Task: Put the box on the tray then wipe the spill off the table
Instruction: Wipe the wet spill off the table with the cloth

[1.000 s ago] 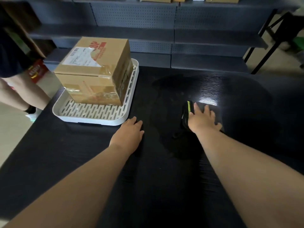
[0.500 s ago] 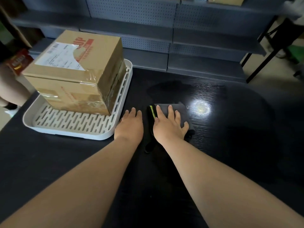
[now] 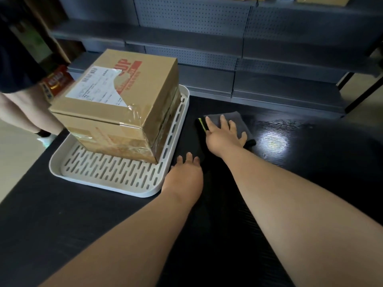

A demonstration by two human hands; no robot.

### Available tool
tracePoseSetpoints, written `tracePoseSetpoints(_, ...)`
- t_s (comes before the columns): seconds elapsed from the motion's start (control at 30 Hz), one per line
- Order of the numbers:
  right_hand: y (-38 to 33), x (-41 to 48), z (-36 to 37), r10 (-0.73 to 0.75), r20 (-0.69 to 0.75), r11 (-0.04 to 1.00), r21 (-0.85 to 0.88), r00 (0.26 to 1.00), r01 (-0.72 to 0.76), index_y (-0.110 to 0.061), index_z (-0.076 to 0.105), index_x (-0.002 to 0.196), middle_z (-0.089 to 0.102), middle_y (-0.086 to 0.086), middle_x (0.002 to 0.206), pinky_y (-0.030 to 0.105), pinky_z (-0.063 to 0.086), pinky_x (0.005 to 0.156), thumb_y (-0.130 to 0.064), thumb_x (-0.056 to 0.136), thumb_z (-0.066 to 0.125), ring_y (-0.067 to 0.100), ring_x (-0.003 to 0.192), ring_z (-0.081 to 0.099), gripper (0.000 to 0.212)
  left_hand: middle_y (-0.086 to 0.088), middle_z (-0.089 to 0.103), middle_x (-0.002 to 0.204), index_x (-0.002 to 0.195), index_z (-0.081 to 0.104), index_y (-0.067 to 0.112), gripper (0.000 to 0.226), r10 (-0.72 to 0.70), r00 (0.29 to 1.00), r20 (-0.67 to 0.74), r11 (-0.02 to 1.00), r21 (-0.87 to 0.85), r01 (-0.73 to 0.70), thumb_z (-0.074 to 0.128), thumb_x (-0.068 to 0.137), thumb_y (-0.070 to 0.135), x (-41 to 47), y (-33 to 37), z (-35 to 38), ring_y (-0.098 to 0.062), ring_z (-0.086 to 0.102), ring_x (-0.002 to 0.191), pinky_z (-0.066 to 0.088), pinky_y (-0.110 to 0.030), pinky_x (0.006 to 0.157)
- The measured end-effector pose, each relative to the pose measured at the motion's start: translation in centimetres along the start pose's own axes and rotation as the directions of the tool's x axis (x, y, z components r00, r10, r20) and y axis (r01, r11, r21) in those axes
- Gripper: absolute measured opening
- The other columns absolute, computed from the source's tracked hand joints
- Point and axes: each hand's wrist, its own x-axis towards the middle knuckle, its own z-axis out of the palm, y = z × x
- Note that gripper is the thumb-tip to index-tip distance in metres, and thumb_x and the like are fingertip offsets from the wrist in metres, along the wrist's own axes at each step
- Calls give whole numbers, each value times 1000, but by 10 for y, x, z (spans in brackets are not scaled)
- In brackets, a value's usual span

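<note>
A taped cardboard box (image 3: 122, 104) with a shipping label stands on the white slotted tray (image 3: 107, 175) at the left of the black table (image 3: 62, 220). My right hand (image 3: 224, 135) presses flat, fingers spread, on a dark grey cloth (image 3: 228, 121) with a yellow-green edge, just right of the tray's far corner. My left hand (image 3: 186, 175) rests flat on the table, touching the tray's near right corner. A wet sheen (image 3: 273, 139) glints on the table to the right of the cloth.
Grey perforated metal shelving (image 3: 207, 48) runs close behind the table's far edge. Another person's legs (image 3: 27, 112) stand at the left beside the table, next to a red packet (image 3: 56, 81). A dark metal leg (image 3: 364, 90) slants at the far right.
My right hand has slid the cloth leftward and then away from me, toward the table's far edge beside the tray. My left hand has stayed by the tray's corner.
</note>
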Motion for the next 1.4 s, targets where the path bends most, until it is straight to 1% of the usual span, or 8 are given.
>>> tracePoseSetpoints(0.1, 24, 11, -15, -22, -6, 1000, -5, 1000, 22, -50, 11, 147, -5, -9, 160, 54, 1, 113, -39, 101, 27, 17, 146, -4, 49, -14, 2, 160, 152, 3, 9, 59, 5, 1000, 24, 1000, -14, -4, 32, 100, 6, 1, 0, 0, -34, 10, 147, 23, -41, 116)
tracePoseSetpoints(0.43, 172, 20, -67, 593, -147, 802, 199, 792, -564, -37, 8, 150, -5, 6, 160, 51, 1, 116, -39, 100, 30, 30, 145, -3, 56, -13, 3, 160, 152, 5, 10, 56, 18, 1000, 13, 1000, 5, -18, 29, 102, 8, 4, -4, 3, -33, 11, 147, 27, -40, 114)
tracePoseSetpoints(0.53, 116, 18, -50, 439, -197, 898, 89, 877, -430, -39, 12, 149, 0, 4, 160, 57, 7, 113, -30, 97, 31, 30, 145, 5, 56, -13, 4, 160, 152, 6, 9, 56, 10, 1000, 12, 1000, 9, -11, 30, 102, 8, 6, -4, 3, -34, 11, 147, 28, -41, 113)
tracePoseSetpoints(0.7, 23, -1, -5, -63, -35, 995, -80, 997, 60, -47, 9, 147, -6, -8, 160, 53, 0, 113, -32, 102, 26, 19, 146, -4, 51, -13, 5, 160, 152, 5, 10, 55, 13, 1000, 19, 998, 63, -14, 29, 103, 8, 5, -2, -1, -33, 14, 146, 28, -40, 113)
tracePoseSetpoints(0.9, 74, -18, -20, 222, -91, 975, 45, 971, -218, -45, 6, 148, -7, -6, 160, 57, 2, 114, -32, 102, 27, 21, 146, -6, 52, -11, 6, 160, 153, 6, 12, 55, 27, 1000, -5, 994, 110, -27, 29, 102, 8, 1, -2, -2, -31, 16, 146, 32, -39, 111)
tracePoseSetpoints(1.07, 36, -81, 28, -210, -26, 975, -81, 977, 207, -51, 10, 146, -5, -11, 160, 52, -3, 114, -37, 102, 23, 16, 146, -5, 48, -13, 9, 160, 151, 13, 8, 55, 20, 1000, -7, 989, 147, -18, 30, 99, 3, -4, 0, -6, -31, 19, 145, 32, -40, 111)
tracePoseSetpoints(1.27, 102, -166, 48, -338, -58, 932, -161, 940, 325, -54, 14, 143, 4, -16, 159, 47, 0, 113, -44, 98, 13, 10, 146, 0, 47, -11, -2, 161, 152, 1, 8, 66, -6, 999, 34, 994, 108, 2, 31, 96, -6, -2, 4, -5, -30, 11, 147, 28, -42, 114)
tracePoseSetpoints(1.4, 183, -180, 28, -46, -182, 993, -119, 982, 24, -58, 15, 142, 4, -20, 158, 47, 7, 115, -46, 97, 17, 6, 145, 5, 47, -9, 0, 161, 152, 4, 10, 53, -16, 997, 80, 999, 46, 12, 24, 104, 12, -7, 0, -8, -30, 12, 147, 25, -43, 115)
